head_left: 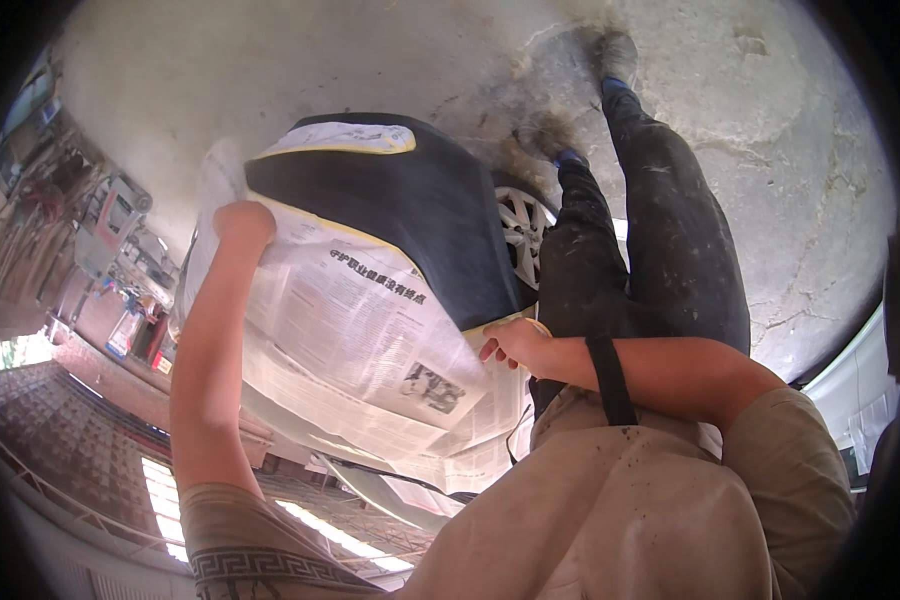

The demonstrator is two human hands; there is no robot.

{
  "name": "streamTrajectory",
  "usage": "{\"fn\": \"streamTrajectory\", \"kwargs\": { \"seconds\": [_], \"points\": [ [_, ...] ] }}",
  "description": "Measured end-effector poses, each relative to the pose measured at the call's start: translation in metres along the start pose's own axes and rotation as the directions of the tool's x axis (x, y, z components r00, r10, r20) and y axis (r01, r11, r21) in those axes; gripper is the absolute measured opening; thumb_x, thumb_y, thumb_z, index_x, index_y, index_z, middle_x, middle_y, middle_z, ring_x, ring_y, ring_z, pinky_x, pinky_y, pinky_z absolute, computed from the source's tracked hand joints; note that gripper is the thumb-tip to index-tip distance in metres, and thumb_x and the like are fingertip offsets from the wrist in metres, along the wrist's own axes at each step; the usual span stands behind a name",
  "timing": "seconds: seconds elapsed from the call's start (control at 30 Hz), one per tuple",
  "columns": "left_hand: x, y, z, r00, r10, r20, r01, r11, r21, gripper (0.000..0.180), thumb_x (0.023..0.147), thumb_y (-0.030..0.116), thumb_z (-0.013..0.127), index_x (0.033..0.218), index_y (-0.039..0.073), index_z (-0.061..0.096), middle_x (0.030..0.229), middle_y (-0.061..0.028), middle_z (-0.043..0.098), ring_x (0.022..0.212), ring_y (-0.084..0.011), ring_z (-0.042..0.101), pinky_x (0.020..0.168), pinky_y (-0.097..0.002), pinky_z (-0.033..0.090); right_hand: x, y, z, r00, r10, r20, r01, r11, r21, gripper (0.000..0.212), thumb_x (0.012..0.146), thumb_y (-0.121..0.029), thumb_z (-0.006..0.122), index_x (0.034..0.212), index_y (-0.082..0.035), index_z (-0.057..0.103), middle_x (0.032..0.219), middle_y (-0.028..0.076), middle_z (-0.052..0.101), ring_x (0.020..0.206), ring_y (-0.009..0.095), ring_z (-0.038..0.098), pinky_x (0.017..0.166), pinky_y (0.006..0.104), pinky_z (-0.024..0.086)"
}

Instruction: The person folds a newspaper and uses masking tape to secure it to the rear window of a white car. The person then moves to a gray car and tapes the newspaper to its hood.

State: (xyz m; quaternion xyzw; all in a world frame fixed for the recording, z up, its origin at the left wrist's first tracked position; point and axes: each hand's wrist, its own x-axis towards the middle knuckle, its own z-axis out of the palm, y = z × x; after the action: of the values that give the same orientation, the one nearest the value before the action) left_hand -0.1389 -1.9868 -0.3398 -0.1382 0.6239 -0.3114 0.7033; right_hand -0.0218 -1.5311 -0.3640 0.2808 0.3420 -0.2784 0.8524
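A sheet of newspaper (320, 310) lies over a car body, its upper edge fixed with yellow masking tape (355, 233) along a dark, matte body panel (380, 190). At the newspaper's upper left edge, my left hand (243, 222) rests beside the panel's corner, its fingers hidden under the back of the hand. My right hand (520, 345) is at the newspaper's right end, below the wheel, with curled fingers around yellow masking tape; part of it shows behind the knuckles. A smaller masked patch (345, 136) of white paper edged with yellow tape sits on the panel's far side.
A silver wheel (520, 232) shows beside my dark-trousered legs (660, 210). Stained concrete floor (270, 60) surrounds the car. Assorted equipment (115, 225) stands at the left. Another light-coloured car body (850, 375) is at the right edge.
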Motion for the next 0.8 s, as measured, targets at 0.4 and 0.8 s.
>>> {"fn": "streamTrajectory", "kwargs": {
  "seconds": [0.4, 0.8],
  "points": [
    [-0.013, -0.047, 0.099, 0.985, -0.167, -0.041, 0.143, 0.928, -0.345, 0.057, 0.106, 0.049, 0.041, 0.127, 0.005, 0.071, 0.127, -0.0161, 0.073, 0.119, -0.0354, 0.07, 0.1, -0.0506, 0.052, -0.01, -0.046, -0.012, 0.971, -0.175, -0.164, 0.172, 0.985, -0.035, 0.029, 0.096, -0.026, 0.057, 0.089, -0.009, 0.08, 0.081, 0.007, 0.065, 0.066, 0.018, 0.057, 0.061, 0.0326, 0.047],
    [0.0, -0.047, 0.151, 0.732, -0.038, -0.68, -0.342, 0.843, -0.416, 0.049, 0.098, 0.012, 0.051, 0.141, 0.03, 0.066, 0.152, -0.005, 0.058, 0.143, -0.026, 0.05, 0.115, -0.0509, 0.041, 0.007, -0.215, 0.05, 0.731, -0.668, 0.139, 0.549, 0.455, -0.701, 0.043, 0.1, -0.029, 0.06, 0.137, -0.009, 0.067, 0.118, 0.019, 0.069, 0.109, 0.038, 0.067, 0.098, 0.0417, 0.052]
  ]
}}
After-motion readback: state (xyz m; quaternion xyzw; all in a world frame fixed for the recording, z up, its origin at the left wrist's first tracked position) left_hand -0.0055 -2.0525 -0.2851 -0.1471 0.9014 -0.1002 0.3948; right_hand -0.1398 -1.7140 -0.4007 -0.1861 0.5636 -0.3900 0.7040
